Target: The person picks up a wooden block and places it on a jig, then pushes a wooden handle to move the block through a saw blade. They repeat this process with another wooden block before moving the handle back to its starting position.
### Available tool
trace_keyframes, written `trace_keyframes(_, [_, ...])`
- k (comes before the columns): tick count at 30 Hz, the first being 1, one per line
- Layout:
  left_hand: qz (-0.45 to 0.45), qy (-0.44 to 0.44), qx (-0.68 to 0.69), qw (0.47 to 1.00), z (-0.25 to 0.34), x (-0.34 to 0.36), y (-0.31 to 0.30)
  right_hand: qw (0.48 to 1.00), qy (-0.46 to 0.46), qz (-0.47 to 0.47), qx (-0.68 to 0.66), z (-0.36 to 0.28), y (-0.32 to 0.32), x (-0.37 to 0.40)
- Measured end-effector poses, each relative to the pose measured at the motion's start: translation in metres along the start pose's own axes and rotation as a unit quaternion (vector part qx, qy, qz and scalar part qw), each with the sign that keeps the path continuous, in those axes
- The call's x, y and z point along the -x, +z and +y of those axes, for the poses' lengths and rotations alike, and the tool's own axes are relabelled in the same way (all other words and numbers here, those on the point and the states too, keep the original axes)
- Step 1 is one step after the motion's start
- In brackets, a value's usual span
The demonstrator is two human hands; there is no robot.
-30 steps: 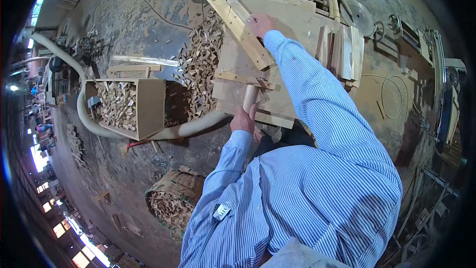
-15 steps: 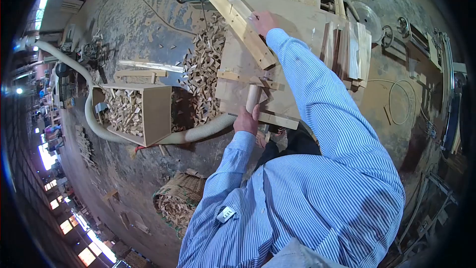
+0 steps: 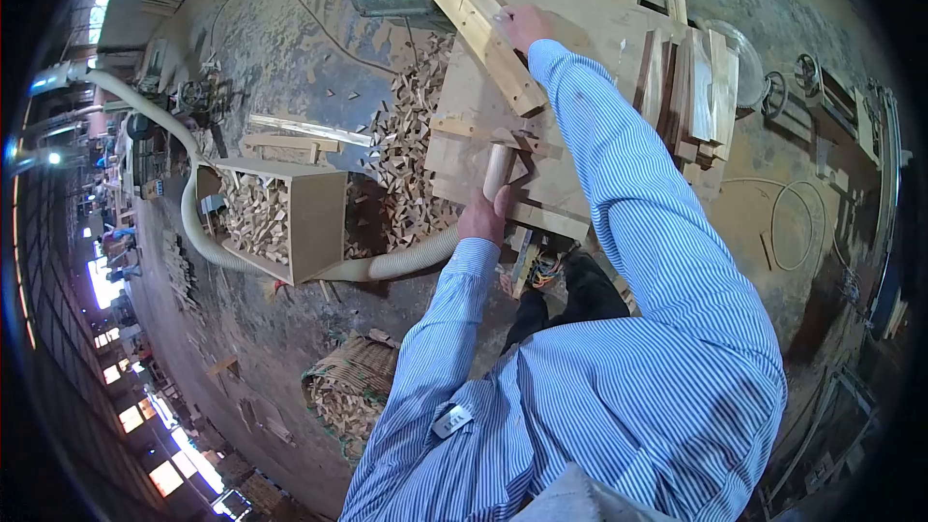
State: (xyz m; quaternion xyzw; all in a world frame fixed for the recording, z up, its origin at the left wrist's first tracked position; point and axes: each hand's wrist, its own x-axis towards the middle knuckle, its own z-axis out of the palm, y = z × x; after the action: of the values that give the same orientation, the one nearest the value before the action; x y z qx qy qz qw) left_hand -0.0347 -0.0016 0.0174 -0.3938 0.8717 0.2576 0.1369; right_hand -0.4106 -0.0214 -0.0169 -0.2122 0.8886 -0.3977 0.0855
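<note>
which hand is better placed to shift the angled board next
Right, I'd say: the right hand is beside the angled board, while the left hand grips the round wooden handle.

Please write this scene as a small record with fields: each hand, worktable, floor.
Left hand: gripping a round pale handle
Right hand: fingers at a pale strip; grip unclear
Beside the strip: slanted wooden bar with holes
Worktable: more wood strips at the right
Floor: loose offcuts, open-fronted box full of similar pieces, woven basket holding wood scraps, ribbed hose
</note>
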Motion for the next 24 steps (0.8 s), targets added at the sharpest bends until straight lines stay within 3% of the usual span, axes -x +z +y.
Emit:
trace_keyframes(5, [0.024, 0.021, 0.016, 0.999, -0.001, 0.000, 0.002, 0.999, -0.026, -0.016, 0.020, -0.005, -0.014, 0.010])
trace_keyframes(8, [0.030, 0.026, 0.020, 0.999, -0.008, 0.003, 0.005, 0.998, -0.055, 0.025, 0.009, -0.007, -0.018, 0.024])
trace_keyframes(11, [0.035, 0.023, 0.009, 0.999, -0.020, 0.009, 0.010, 1.000, 0.000, -0.021, 0.012, -0.008, -0.030, 0.039])
trace_keyframes(13, [0.042, 0.028, 0.014, 0.999, -0.026, 0.017, 0.009, 0.997, -0.023, 0.058, 0.052, -0.013, -0.040, 0.053])
trace_keyframes(16, [0.046, 0.038, 0.011, 0.998, -0.040, 0.034, 0.011, 0.992, -0.076, 0.021, 0.102, -0.020, -0.051, 0.081])
trace_keyframes(19, [0.046, 0.042, 0.009, 0.998, -0.053, 0.045, 0.012, 0.991, -0.061, 0.074, 0.091, -0.019, -0.033, 0.103])
trace_keyframes(22, [0.040, 0.041, 0.018, 0.998, -0.064, 0.053, 0.014, 0.999, -0.006, -0.001, 0.043, -0.021, -0.025, 0.124])
trace_keyframes(24, [0.036, 0.040, 0.022, 0.998, -0.076, 0.063, 0.015, 0.999, -0.015, 0.020, 0.031, -0.031, -0.013, 0.137])
